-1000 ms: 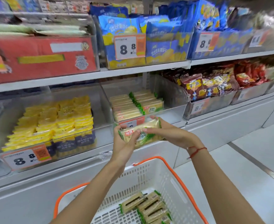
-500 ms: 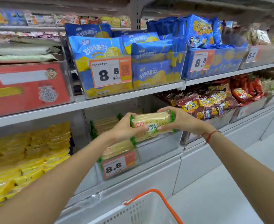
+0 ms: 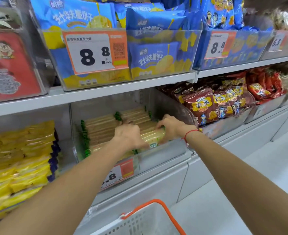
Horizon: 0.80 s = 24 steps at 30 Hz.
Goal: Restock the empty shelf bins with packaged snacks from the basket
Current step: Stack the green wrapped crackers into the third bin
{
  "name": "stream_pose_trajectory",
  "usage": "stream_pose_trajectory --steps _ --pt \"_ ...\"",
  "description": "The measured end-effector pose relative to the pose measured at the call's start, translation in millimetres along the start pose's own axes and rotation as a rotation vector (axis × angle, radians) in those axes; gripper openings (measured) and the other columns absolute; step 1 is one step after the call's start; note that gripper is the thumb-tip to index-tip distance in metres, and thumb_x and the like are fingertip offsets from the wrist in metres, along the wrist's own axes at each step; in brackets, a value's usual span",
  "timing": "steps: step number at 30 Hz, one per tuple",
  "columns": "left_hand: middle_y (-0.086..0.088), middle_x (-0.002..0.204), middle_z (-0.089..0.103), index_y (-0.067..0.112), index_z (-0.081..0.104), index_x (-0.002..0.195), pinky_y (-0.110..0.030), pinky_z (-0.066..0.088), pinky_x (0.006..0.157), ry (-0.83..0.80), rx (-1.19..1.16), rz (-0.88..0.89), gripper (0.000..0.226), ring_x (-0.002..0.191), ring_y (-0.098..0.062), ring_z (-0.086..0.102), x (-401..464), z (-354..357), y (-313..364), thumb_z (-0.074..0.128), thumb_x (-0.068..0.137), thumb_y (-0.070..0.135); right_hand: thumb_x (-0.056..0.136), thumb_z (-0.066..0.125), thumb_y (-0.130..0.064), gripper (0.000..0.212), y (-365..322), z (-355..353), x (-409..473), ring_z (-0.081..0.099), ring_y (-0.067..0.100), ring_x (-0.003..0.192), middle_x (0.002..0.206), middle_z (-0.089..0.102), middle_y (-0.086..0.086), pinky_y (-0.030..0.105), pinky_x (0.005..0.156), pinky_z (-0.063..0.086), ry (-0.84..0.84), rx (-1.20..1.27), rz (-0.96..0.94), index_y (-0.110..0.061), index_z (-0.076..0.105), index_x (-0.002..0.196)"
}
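A beige wafer pack with green ends (image 3: 152, 139) lies low inside the clear shelf bin (image 3: 163, 152), near its front wall. My left hand (image 3: 128, 135) grips its left end and my right hand (image 3: 171, 127) grips its right end, fingers curled over it. Behind them, rows of the same wafer packs (image 3: 102, 128) fill the back of the bin. Only the rim and orange handle of the white basket (image 3: 155, 216) show at the bottom edge; its contents are out of view.
Yellow packs (image 3: 21, 158) fill the bin to the left, brown and red snack bags (image 3: 212, 106) the bins to the right. Blue biscuit bags (image 3: 155, 53) sit on the shelf above, close over my hands. An orange price tag (image 3: 117, 173) hangs on the bin front.
Both hands carried the wafer pack up from over the basket and forward, then lowered it into the clear bin. The view moved closer to the shelf, leaving the basket mostly out of sight.
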State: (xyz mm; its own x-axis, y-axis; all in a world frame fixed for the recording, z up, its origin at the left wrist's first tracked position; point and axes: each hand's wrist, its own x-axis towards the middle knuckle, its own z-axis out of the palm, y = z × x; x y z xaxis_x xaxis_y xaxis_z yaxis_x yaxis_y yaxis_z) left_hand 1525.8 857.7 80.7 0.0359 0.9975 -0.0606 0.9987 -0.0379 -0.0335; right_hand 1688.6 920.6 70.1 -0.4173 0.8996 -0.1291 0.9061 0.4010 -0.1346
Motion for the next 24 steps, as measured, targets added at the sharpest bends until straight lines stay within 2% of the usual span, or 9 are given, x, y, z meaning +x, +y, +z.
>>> stream_pose_trajectory --steps 3,5,8,10,11,13,16,20,24 --pt "-0.003 0.110 0.058 0.016 0.063 0.113 -0.032 0.041 0.083 0.005 0.052 0.012 0.064 0.106 -0.021 0.052 1 1 1 0.061 0.073 0.067 0.071 0.081 -0.032 0.073 -8 3 3 0.035 0.033 0.127 0.141 0.024 0.011 0.047 0.106 0.038 -0.022 0.017 0.073 -0.019 0.047 0.134" --pt "-0.004 0.125 0.053 0.018 0.057 0.119 -0.035 0.039 0.093 0.053 0.018 0.060 0.064 0.120 -0.023 0.046 2 3 0 0.067 0.071 0.060 0.074 0.079 -0.021 0.080 -11 2 3 0.039 0.037 0.127 0.146 0.018 0.015 0.045 0.102 0.043 -0.081 0.125 0.120 -0.012 0.034 0.139" --pt "0.003 0.116 0.055 0.026 0.052 0.112 -0.030 0.039 0.077 0.060 -0.106 0.140 0.052 0.109 -0.020 0.049 4 4 -6 0.075 0.069 0.043 0.072 0.079 -0.014 0.061 -14 -2 2 0.050 0.031 0.105 0.127 0.034 0.012 0.031 0.076 0.051 -0.091 0.182 0.105 -0.015 0.043 0.121" --pt "0.009 0.104 0.057 0.030 0.056 0.102 -0.027 0.037 0.069 0.006 -0.164 0.142 0.038 0.098 -0.017 0.053 5 3 -7 0.076 0.071 0.036 0.072 0.078 -0.010 0.044 -17 -6 2 0.048 0.024 0.092 0.113 0.036 0.007 0.023 0.059 0.043 -0.100 0.189 0.081 -0.019 0.049 0.104" --pt "0.011 0.100 0.057 0.031 0.057 0.098 -0.027 0.037 0.068 -0.015 -0.194 0.126 0.033 0.094 -0.016 0.054 5 2 -8 0.076 0.071 0.035 0.072 0.077 -0.008 0.040 -17 -7 2 0.047 0.023 0.090 0.110 0.036 0.005 0.021 0.056 0.041 -0.099 0.196 0.074 -0.019 0.051 0.099" --pt "0.010 0.097 0.060 0.031 0.060 0.093 -0.026 0.039 0.067 -0.028 -0.235 0.094 0.027 0.090 -0.015 0.055 6 3 -7 0.075 0.071 0.034 0.072 0.077 -0.007 0.034 -17 -6 3 0.049 0.022 0.091 0.111 0.043 0.005 0.021 0.058 0.042 -0.070 0.204 0.065 -0.021 0.054 0.093" --pt "0.009 0.094 0.059 0.031 0.059 0.091 -0.026 0.039 0.065 -0.013 -0.234 0.078 0.022 0.087 -0.015 0.055 4 5 -4 0.072 0.073 0.033 0.073 0.078 -0.010 0.030 -21 -5 -2 0.054 0.025 0.098 0.111 0.054 0.004 0.029 0.073 0.044 0.030 0.151 0.093 -0.023 0.058 0.090" --pt "0.007 0.102 0.055 0.030 0.058 0.099 -0.029 0.039 0.069 -0.045 -0.159 0.100 0.024 0.091 -0.017 0.050 2 3 -1 0.070 0.078 0.033 0.080 0.070 -0.011 0.034 -34 -2 -7 0.048 0.030 0.114 0.122 0.048 0.008 0.040 0.091 0.045 0.175 -0.041 0.151 -0.015 0.062 0.113" --pt "0.003 0.118 0.053 0.027 0.059 0.117 -0.030 0.038 0.076 -0.120 -0.110 0.141 0.034 0.106 -0.020 0.050 -2 -3 -3 0.066 0.085 0.037 0.082 0.065 -0.006 0.037 -39 -3 -14 0.057 0.031 0.103 0.116 0.058 0.012 0.039 0.090 0.050 0.048 0.067 0.198 -0.012 0.058 0.118"
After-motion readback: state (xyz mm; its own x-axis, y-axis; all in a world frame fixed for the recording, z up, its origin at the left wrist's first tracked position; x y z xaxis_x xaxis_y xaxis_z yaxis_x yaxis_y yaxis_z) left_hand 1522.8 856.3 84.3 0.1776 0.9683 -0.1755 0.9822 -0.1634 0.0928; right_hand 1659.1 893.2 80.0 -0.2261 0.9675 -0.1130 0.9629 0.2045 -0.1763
